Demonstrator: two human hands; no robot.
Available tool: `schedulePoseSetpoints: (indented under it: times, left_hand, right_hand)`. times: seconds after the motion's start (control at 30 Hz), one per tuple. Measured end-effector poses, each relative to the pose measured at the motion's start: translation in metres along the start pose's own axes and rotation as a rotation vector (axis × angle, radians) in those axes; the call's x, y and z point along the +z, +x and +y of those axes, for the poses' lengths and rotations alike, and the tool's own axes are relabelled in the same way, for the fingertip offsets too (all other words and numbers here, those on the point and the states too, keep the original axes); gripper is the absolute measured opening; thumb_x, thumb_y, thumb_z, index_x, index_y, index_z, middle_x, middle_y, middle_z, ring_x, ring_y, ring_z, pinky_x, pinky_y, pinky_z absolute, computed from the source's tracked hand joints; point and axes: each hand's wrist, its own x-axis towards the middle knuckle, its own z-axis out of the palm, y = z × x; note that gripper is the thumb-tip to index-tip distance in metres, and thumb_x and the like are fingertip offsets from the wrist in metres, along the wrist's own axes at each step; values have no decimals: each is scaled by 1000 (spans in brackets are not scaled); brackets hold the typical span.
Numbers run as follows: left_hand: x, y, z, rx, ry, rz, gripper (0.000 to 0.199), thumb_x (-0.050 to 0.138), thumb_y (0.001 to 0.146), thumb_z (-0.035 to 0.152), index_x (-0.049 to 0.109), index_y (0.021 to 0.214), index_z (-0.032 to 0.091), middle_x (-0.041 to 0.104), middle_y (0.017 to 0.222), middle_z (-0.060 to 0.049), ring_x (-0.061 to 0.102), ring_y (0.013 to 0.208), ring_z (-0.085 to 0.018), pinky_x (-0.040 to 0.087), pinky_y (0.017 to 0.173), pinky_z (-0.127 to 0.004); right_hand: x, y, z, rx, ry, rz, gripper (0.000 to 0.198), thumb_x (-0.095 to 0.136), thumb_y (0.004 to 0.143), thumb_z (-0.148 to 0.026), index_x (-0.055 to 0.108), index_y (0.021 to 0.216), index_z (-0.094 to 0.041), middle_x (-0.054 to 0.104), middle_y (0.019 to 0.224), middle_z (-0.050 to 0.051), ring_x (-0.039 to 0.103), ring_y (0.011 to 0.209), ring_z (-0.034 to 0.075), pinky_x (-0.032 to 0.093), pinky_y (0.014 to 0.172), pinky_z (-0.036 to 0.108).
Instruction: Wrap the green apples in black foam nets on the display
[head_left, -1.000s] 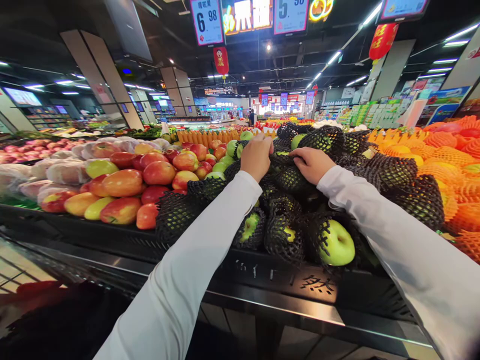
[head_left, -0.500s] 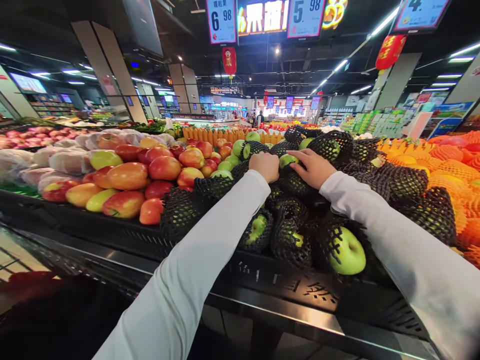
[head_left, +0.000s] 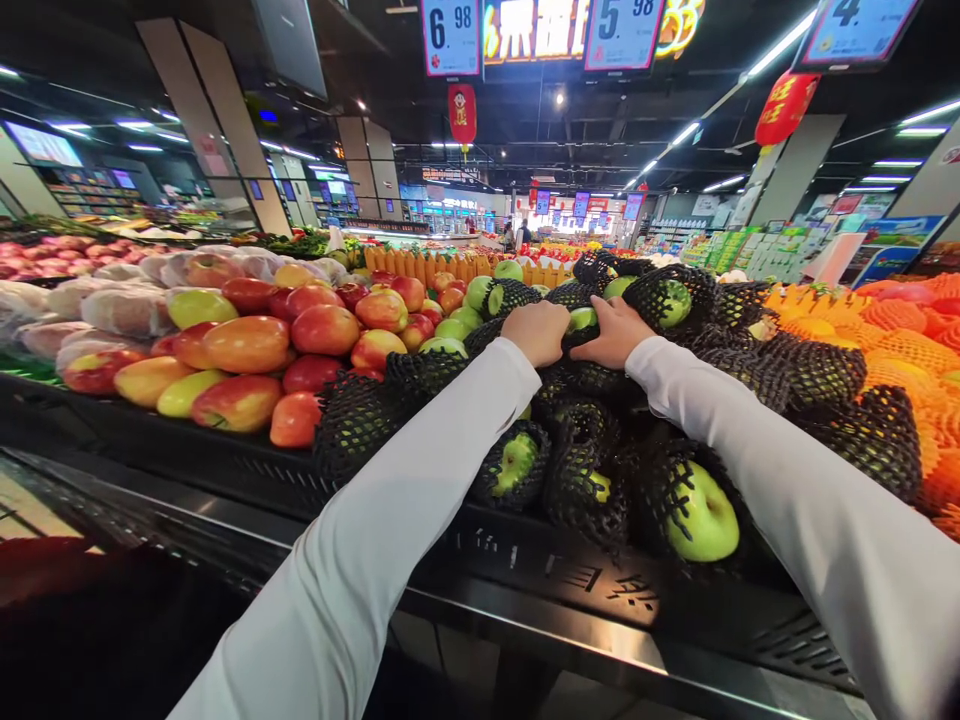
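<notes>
Between my two hands is a green apple (head_left: 582,320) in a black foam net, its upper side bare. My left hand (head_left: 535,333) is closed at its left side, the fingertips hidden behind the hand. My right hand (head_left: 615,335) grips the same apple from the right, thumb below and fingers over the far side. Around and under them lie several more netted green apples; one big green apple (head_left: 702,515) pokes out of its net at the front edge. Red and yellow apples (head_left: 324,331) are heaped left of my left forearm.
A black crate wall (head_left: 555,570) and a metal ledge (head_left: 600,640) run along the front. Orange-netted fruit (head_left: 907,360) lies at the right, white-wrapped fruit (head_left: 124,308) at the left. A low yellow fence (head_left: 427,266) stands behind; price screens (head_left: 622,35) hang overhead.
My right hand has moved slightly left and closed further around the green apple, its fingers less spread. My left hand stays at the apple. The view has shifted a little.
</notes>
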Motion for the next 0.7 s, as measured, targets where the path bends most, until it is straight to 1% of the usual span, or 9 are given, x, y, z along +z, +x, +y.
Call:
schedulePoseSetpoints:
  times: [0.07,0.17,0.23,0.3,0.37,0.43,0.53,0.63,0.7]
  left_hand:
    - [-1,-1,0,17,-27,4,27,59,80,14,64,107,13,71,109,-17,68,106,-35,55,87,-44]
    - [-2,-3,0,24,-74,15,42,59,79,10,51,120,13,70,108,-17,69,102,-33,55,84,-43]
    - [-1,-3,-1,21,-95,25,44,58,79,9,47,121,13,70,108,-17,68,101,-32,54,84,-41]
    - [-1,-3,-1,43,-141,64,43,57,78,6,46,119,14,69,108,-16,67,102,-30,52,85,-39]
    - [-1,-1,-1,71,-234,144,42,55,77,4,46,116,15,69,106,-14,67,98,-27,51,85,-38]
    - [-1,1,0,81,-370,251,39,53,77,4,48,114,17,68,101,-10,66,93,-23,51,84,-36]
    - [-2,5,2,45,-572,425,35,45,83,4,50,113,20,67,99,-7,66,92,-19,51,86,-34]
    - [-1,11,2,-36,-647,537,39,34,85,-1,54,111,20,67,109,-7,64,103,-17,49,95,-33]
    - [1,12,2,-80,-643,538,35,35,87,-1,57,108,18,66,116,-9,61,111,-17,45,101,-32]
  right_hand:
    - [-1,-1,-1,-1,17,26,86,78,67,-39,44,138,-6,50,135,26,50,129,39,42,109,46]
    - [-2,-3,-2,-20,44,40,76,77,67,-32,45,132,-9,58,125,22,56,121,37,44,105,46]
    - [-1,-4,-1,-32,73,62,72,77,66,-29,44,128,-11,61,119,20,59,116,36,46,102,47]
    - [2,-4,2,-52,111,131,71,78,62,-28,44,123,-14,61,117,18,60,113,36,47,100,49]
    - [6,-4,6,-66,163,244,75,80,58,-30,43,122,-15,58,119,18,58,115,36,47,100,50]
    - [9,-5,11,-67,226,359,82,82,57,-35,42,126,-16,52,124,19,57,115,37,47,99,52]
    - [11,-4,18,-65,288,477,84,82,58,-40,43,128,-17,50,124,18,56,115,36,46,99,53]
    - [10,-2,22,-78,325,534,76,81,59,-40,46,124,-19,55,119,14,54,117,35,44,103,52]
    - [10,-1,24,-100,370,551,75,81,61,-40,45,124,-20,57,119,12,55,116,32,44,103,50]
